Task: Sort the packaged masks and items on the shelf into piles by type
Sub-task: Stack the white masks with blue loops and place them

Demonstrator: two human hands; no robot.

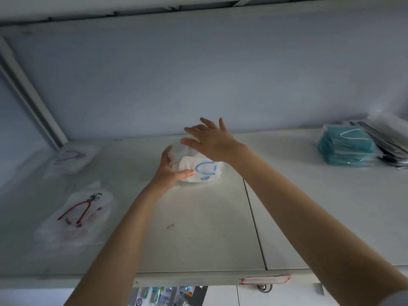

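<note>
At the far left of the shelf [198,228], towards the back, lies a clear purple-looped packet [70,159], and nearer the front edge a red-looped packet [82,215] lies flat, apart from it. Their separate spots suggest each colour is getting its own place, so these look like the starts of piles. In the middle sits the blue-looped packet [201,171], resting on the shelf surface with its printed face up. The left hand [171,167] grips its left end, fingers curled round the far side and the thumb laid along the near edge, probably to keep the slippery wrapper from sliding while it is squared up or set down. The right hand [210,140] is above the packet's back edge with its fingers spread and straight, holding nothing; whether the palm touches the plastic cannot be told. That flat, fanned pose fits patting or steadying the bulging wrapper rather than lifting it. Well to the right, a teal mask pack [346,149] sits near the back wall, touching a leaning heap of dark packets [390,138] beside it. This right-hand group looks like unsorted stock or the next to be handled.
</note>
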